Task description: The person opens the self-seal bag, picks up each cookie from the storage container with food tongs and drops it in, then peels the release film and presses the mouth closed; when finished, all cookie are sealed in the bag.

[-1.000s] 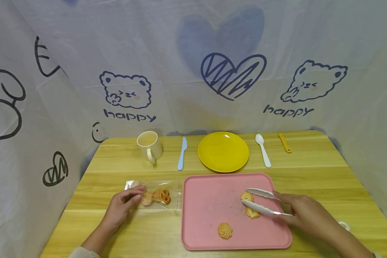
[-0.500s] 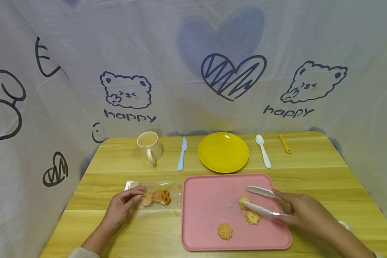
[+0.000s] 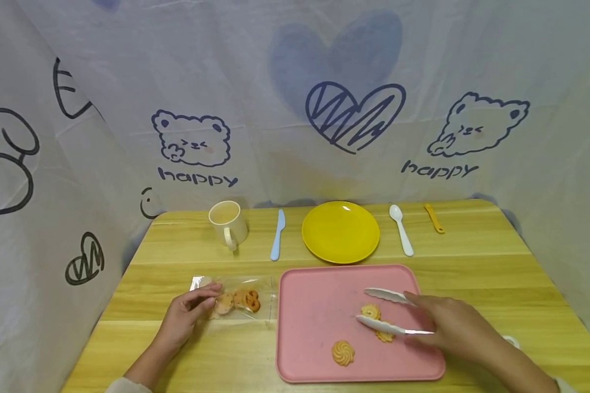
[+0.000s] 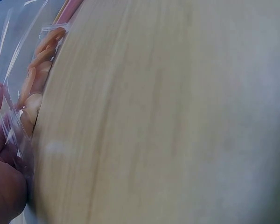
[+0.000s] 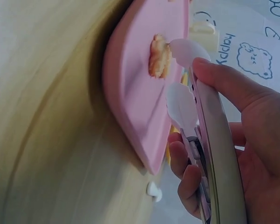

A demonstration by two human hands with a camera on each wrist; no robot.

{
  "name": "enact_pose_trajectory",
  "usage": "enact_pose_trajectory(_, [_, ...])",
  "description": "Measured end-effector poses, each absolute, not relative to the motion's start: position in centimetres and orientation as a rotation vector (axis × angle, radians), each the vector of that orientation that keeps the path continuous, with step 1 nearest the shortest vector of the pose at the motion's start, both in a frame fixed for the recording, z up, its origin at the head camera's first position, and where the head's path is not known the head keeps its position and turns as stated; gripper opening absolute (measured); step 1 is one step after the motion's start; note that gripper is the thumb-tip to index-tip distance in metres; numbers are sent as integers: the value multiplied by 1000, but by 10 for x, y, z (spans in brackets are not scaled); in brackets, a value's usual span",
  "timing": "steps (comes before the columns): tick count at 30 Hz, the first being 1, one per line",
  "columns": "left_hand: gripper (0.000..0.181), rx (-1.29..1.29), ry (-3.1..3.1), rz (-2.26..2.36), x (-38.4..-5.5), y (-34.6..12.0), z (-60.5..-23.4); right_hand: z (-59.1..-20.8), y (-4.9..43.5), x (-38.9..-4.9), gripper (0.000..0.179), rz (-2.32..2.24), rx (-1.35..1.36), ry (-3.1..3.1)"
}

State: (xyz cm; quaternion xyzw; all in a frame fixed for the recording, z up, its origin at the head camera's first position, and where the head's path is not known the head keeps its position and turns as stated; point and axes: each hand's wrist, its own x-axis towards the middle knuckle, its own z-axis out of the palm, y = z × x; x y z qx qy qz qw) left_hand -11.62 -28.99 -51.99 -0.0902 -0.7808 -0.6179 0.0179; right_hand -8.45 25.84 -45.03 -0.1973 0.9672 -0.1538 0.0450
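My left hand (image 3: 187, 311) pinches the open end of a clear plastic bag (image 3: 265, 284) lying on the table. Several cookies (image 3: 246, 300) are lined up inside it; in the left wrist view the film runs between thumb and fingers (image 4: 4, 154). My right hand (image 3: 452, 325) grips white-tipped tongs (image 3: 381, 324) over a pink tray (image 3: 314, 305). The tong tips stand apart above two touching cookies, a round one (image 3: 370, 311) and one (image 3: 385, 337) partly hidden by the lower tip. A swirled cookie (image 3: 343, 353) lies nearer the tray's front edge.
Behind the tray is a yellow plate (image 3: 341, 232), with a blue knife (image 3: 277, 234) and cream mug (image 3: 228, 222) to its left. A white spoon (image 3: 401, 229) and a short yellow handle-like piece (image 3: 434, 218) lie to its right. A printed cloth (image 3: 275, 164) hangs behind the table.
The tongs in my right hand have shifted left across the tray. The round cookie beneath them has slid slightly left and toward me. My left hand and the bag look the same.
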Motion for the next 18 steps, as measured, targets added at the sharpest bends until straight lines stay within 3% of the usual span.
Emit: enact_pose_trajectory(18, [19, -278, -2429, -1914, -116, -290, -520, -450, 255, -80, 69, -449, -617, 2943])
